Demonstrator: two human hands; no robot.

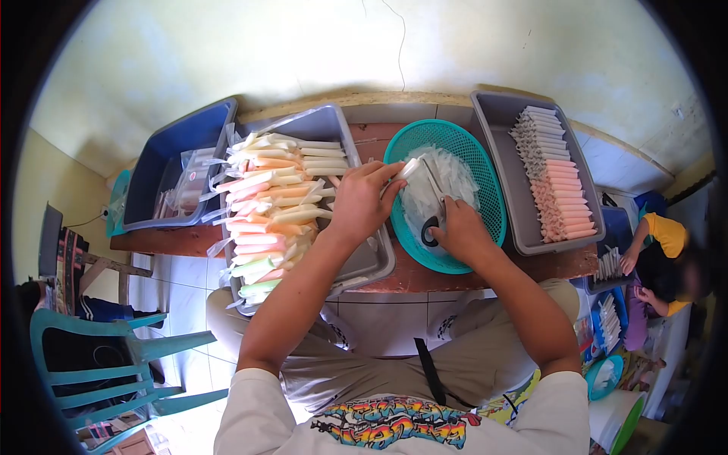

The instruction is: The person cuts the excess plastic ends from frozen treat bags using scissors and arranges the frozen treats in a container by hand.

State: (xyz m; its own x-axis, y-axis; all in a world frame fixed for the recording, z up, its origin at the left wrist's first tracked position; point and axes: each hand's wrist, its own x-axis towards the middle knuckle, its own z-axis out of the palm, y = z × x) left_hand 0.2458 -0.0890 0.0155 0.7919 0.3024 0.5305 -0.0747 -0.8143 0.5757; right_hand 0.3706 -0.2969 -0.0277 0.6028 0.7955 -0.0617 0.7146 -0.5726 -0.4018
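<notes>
Over the teal mesh basket (494, 193), my left hand (359, 199) is closed around a white ice pop (409, 168) in a clear plastic tube. Scissors (434, 180) with dark handles are gripped in my right hand (464, 233), their blades reaching up beside the tip of that ice pop. Whether the blades touch the plastic I cannot tell. Clear plastic scraps (447, 193) lie inside the basket under both hands. To the left, a grey tray (350, 262) holds many pale, orange, pink and green ice pops (265, 201) with loose plastic ends.
At right, a grey tray (506, 144) holds a row of white and pink ice pops (557, 178). A dark blue bin (167, 159) stands far left on the wooden table (425, 283). A teal chair (98, 326) is lower left. Another person (660, 258) handles white tubes at far right.
</notes>
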